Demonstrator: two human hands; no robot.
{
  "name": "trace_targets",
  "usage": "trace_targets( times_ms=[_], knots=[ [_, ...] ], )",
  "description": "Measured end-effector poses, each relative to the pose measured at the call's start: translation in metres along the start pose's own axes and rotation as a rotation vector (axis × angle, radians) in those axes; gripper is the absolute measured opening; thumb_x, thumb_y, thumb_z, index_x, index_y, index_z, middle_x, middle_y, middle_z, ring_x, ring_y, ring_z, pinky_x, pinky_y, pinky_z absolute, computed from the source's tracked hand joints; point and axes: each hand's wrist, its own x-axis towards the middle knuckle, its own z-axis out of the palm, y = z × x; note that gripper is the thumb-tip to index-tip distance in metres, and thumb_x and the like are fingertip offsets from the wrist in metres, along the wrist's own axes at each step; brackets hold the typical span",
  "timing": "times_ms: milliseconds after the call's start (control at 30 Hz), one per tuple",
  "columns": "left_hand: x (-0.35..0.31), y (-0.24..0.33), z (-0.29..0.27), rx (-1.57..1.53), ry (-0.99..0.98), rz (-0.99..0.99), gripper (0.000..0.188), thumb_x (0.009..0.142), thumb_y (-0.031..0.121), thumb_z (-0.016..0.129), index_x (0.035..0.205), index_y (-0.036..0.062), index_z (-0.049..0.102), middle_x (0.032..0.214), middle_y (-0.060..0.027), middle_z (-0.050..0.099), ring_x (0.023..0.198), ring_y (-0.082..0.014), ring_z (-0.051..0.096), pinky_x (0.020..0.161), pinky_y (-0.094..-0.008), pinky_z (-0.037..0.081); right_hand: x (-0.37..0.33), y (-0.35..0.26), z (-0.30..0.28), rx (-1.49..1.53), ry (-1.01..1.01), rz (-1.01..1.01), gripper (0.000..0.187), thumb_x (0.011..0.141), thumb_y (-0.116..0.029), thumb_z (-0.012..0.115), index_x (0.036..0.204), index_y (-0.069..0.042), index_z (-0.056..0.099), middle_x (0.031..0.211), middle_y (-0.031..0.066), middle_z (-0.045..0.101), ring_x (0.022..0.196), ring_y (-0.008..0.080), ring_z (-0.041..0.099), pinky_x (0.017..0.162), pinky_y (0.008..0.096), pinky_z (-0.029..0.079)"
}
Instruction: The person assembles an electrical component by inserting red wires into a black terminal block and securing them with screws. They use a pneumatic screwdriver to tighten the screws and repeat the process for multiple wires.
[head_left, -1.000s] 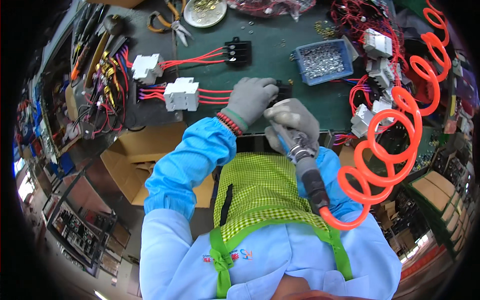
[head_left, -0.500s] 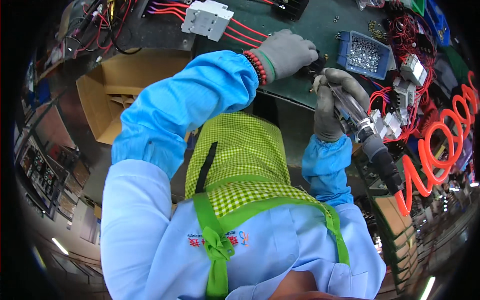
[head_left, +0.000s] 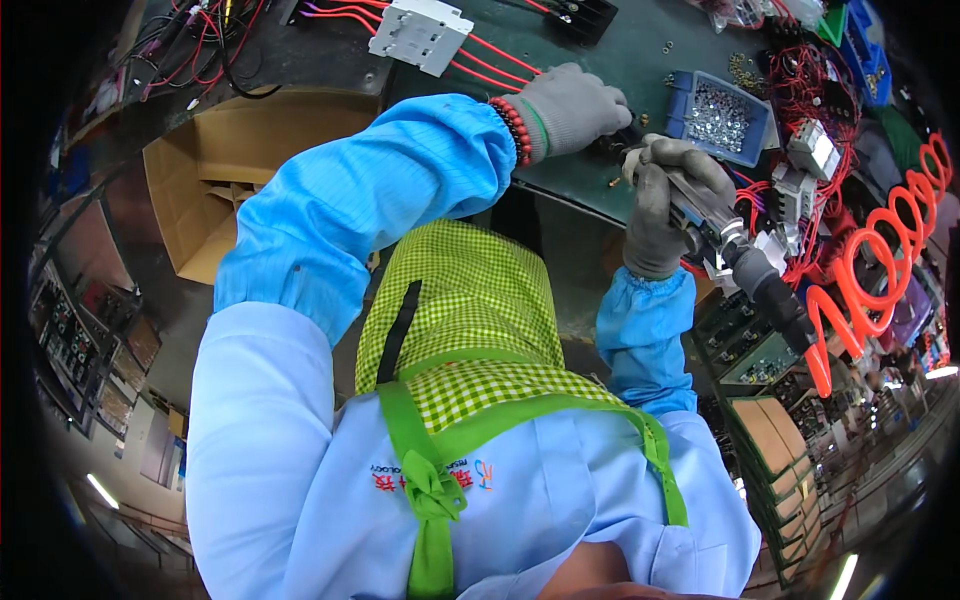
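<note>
My left hand (head_left: 575,108), in a grey knit glove, rests low over the bench with its fingers curled round a dark part (head_left: 610,142); the fingers mostly hide that part. In my gloved right hand (head_left: 672,195) is an air screwdriver (head_left: 705,212), its nose pointing at the dark part by my left fingertips. Whether the two touch cannot be made out. A red coiled air hose (head_left: 880,270) runs from the tool's rear end. Left of my left hand lies a white contactor (head_left: 420,36) with red wires (head_left: 495,68) running toward the hand.
A blue tray (head_left: 718,118) of small screws stands beyond my right hand. Red wire bundles (head_left: 810,85) and white contactors (head_left: 812,150) crowd the right. Brass bits (head_left: 745,72) lie loose on the green bench top (head_left: 640,45). An opened cardboard box (head_left: 195,185) sits below the bench edge.
The whole view has shifted slightly. My right hand and the screwdriver have turned a little, and the hose has swung. My left hand keeps nearly the same place and grip.
</note>
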Motion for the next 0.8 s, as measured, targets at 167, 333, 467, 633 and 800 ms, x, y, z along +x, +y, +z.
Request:
trace_targets(
  times_ms=[167,333,467,633,800],
  knots=[
    [0.001,0.001,0.002,0.035,0.054,0.06,0.02,0.086,0.019,0.057,0.103,0.0171,0.067,0.112,-0.0001,0.066,0.092,-0.0239,0.068,0.08,-0.0406,0.053,0.004,-0.009,0.006,0.058,0.052,0.08,0.04,0.079,0.012,0.067,0.115,-0.004,0.054,0.098,0.0142,0.065,0.083,0.0188,0.064,0.071,0.0321,0.055],
    [0.004,0.0,-0.003,-0.012,-0.017,0.021,0.015,0.085,0.021,0.058,0.095,0.0151,0.068,0.108,-0.0009,0.066,0.088,-0.0255,0.068,0.075,-0.0436,0.052,0.043,-0.035,-0.016,0.096,-0.112,0.064,0.037,0.087,-0.003,0.066,0.122,-0.003,0.052,0.098,0.0177,0.065,0.075,0.023,0.065,0.061,0.0364,0.056],
    [0.003,0.003,-0.002,0.001,0.01,-0.002,0.014,0.085,0.022,0.059,0.093,0.0154,0.068,0.108,0.0,0.067,0.09,-0.0233,0.067,0.077,-0.0411,0.05,0.12,-0.056,0.0,0.087,0.057,-0.085,0.039,0.09,-0.007,0.064,0.125,0.005,0.05,0.106,0.0188,0.066,0.089,0.0265,0.068,0.079,0.0356,0.057],
    [0.002,0.004,-0.002,0.042,0.054,0.043,0.015,0.085,0.022,0.059,0.096,0.0169,0.068,0.11,0.0009,0.066,0.093,-0.0206,0.066,0.08,-0.038,0.048,0.199,0.026,0.002,-0.067,-0.035,-0.346,0.017,0.079,-0.006,0.079,0.093,-0.001,0.071,0.089,0.0013,0.071,0.072,0.0106,0.067,0.061,0.0257,0.053],
    [0.0,0.005,-0.006,0.015,-0.008,-0.017,0.015,0.085,0.021,0.058,0.097,0.0164,0.067,0.109,-0.0015,0.065,0.094,-0.0215,0.065,0.081,-0.0388,0.048,0.216,0.042,0.01,-0.595,-0.109,-0.772,0.027,0.08,-0.003,0.077,0.104,0.002,0.066,0.098,0.0046,0.068,0.083,0.0129,0.066,0.072,0.0274,0.054]
  ],
)
